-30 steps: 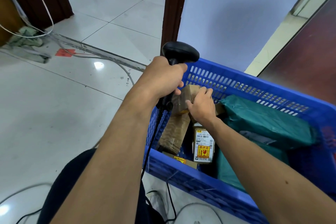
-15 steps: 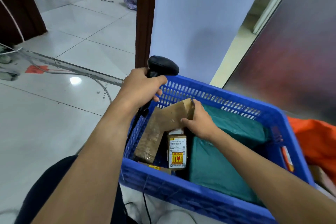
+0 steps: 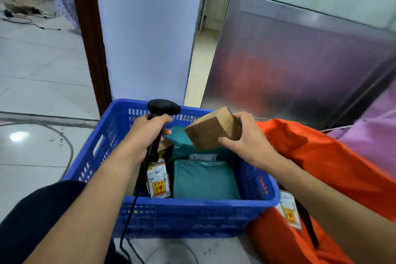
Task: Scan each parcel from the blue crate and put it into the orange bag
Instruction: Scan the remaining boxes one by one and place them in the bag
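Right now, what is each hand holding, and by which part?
The left hand grips the black scanner by its handle, below the head. The right hand holds a brown cardboard parcel by its right end, over the blue crate.

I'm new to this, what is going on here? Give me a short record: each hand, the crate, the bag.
left hand: grips black scanner above the crate's left side
right hand: holds brown box lifted over the crate
blue crate: holds teal parcels and a small labelled box
orange bag: beside the crate, on its right
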A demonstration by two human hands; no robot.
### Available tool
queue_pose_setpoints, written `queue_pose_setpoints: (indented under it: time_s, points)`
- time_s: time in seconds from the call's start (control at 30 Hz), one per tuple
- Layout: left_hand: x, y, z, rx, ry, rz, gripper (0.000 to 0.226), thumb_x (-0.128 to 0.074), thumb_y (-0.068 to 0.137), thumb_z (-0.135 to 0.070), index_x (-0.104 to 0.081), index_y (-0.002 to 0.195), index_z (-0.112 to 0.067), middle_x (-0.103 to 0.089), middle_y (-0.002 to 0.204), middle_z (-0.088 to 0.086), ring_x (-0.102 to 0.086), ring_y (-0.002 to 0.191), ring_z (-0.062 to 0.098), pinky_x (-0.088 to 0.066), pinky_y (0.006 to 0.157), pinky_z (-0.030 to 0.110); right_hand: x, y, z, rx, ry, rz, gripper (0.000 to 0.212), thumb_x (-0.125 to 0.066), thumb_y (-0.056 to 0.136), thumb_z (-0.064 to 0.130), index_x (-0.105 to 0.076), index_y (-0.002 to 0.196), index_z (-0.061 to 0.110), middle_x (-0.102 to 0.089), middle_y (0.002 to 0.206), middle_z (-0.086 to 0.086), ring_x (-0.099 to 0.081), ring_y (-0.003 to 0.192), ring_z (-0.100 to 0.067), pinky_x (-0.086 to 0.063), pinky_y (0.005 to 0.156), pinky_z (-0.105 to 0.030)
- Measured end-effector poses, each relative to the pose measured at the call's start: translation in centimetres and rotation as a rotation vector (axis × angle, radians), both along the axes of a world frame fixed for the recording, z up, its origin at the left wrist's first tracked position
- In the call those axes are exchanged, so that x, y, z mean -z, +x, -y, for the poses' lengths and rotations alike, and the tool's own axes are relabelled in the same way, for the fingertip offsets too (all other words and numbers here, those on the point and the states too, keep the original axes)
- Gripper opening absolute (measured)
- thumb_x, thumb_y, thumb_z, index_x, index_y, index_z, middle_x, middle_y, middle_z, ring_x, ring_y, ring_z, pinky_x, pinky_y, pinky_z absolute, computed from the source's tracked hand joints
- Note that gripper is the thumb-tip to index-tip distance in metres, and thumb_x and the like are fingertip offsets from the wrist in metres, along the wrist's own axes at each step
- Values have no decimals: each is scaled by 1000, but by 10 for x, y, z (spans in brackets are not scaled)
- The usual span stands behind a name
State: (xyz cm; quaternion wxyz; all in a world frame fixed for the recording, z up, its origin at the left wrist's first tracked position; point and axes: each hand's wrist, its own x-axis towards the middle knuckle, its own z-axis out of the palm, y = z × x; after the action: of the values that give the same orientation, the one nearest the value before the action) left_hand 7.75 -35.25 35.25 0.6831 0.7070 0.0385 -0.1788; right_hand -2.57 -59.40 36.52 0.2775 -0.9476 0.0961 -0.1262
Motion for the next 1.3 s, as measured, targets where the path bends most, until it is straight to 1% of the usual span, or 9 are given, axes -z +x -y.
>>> queue_pose_setpoints:
  time_s: [0.17,0.27,0.33,0.5,0.73,0.83,1.0,1.1,1.3]
  points:
    - [8,-26,19,25,-84,-78,12,-70,95,-23,-68,93,-12,-68,68,4,-51,53,16,-41,49,26,-16,-55,29,64,161,71,53,-83,81,47,-57,122,27,-66,111,10,-63,101,-10,-53,89,-35]
    - [7,-43,26,74,-137,-107,14,-71,94,-22,-67,89,-9,-66,65,5,-55,51,18,-46,52,29,-11,-82,39,135,320,133,51,-73,78,68,-62,113,31,-72,100,9,-70,88,-12,-59,84,-48]
    - [5,-56,34,105,-159,-143,17,-71,94,-22,-65,85,-8,-64,65,6,-55,51,20,-50,53,31,-9,-94,41,145,261,109,60,-66,75,79,-63,109,30,-72,93,9,-68,79,-14,-59,79,-50]
    - [14,-95,51,160,-198,-240,17,-70,96,-20,-64,88,-6,-62,65,8,-53,50,21,-52,53,33,-11,-109,46,117,144,121,59,-63,79,77,-56,117,33,-67,97,11,-68,80,-16,-58,74,-49]
    - [17,-113,64,282,-146,-288,25,-69,98,-21,-65,118,-5,-77,88,18,-59,56,24,-57,69,39,1,-126,46,15,-274,17,61,-74,85,52,-44,137,43,-47,120,15,-62,92,-22,-46,73,-37]
    - [20,-112,67,249,-195,-337,27,-69,99,-21,-63,120,-5,-78,93,21,-59,55,23,-58,66,39,7,-125,40,-8,-259,-23,64,-75,87,29,-40,137,47,-41,135,16,-64,93,-17,-44,72,-30]
    - [24,-110,75,212,-195,-327,26,-72,98,-24,-64,110,-3,-78,96,22,-57,56,23,-59,73,43,12,-129,29,-54,-227,6,73,-67,83,11,-36,134,53,-23,158,18,-67,83,-22,-57,65,-44]
    - [21,-110,88,184,-235,-309,32,-78,93,-32,-66,103,-3,-79,85,17,-60,55,22,-63,75,43,14,-133,23,-36,-203,67,76,-68,83,4,-36,132,52,-19,161,17,-65,66,-20,-57,58,-41]
    - [20,-110,103,160,-293,-293,52,-83,85,-44,-68,109,0,-80,83,13,-64,65,26,-63,79,46,19,-138,21,19,-142,179,78,-71,83,3,-37,135,49,-22,159,13,-65,76,-16,-58,60,-34]
